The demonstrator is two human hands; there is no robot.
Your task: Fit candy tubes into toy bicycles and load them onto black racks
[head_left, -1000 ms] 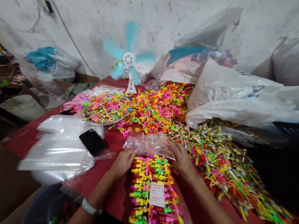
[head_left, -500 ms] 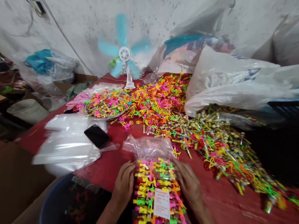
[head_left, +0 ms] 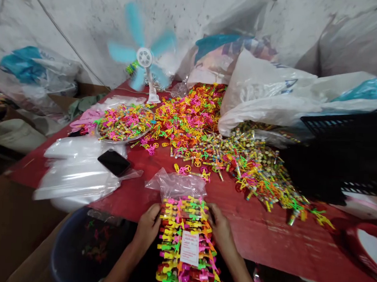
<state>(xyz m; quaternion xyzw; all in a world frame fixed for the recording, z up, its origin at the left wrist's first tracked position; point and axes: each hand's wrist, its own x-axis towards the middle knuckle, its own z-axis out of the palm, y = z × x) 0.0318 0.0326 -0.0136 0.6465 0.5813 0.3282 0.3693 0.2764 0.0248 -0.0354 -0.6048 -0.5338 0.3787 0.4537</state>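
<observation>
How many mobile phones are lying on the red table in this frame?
1. The black phone lies screen-up on the stack of clear plastic bags, left of the filled toy packet. Others could be hidden under the bags.

Stained white wall (head_left: 88, 9) behind a red table (head_left: 266, 233)

A white label (head_left: 189, 248) with red print lies on the packed toy bag (head_left: 186, 237), too small to read.

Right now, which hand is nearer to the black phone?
Left. The left hand grips the toy packet's left edge, below and right of the phone; the right hand is across the packet, farther away.
</observation>
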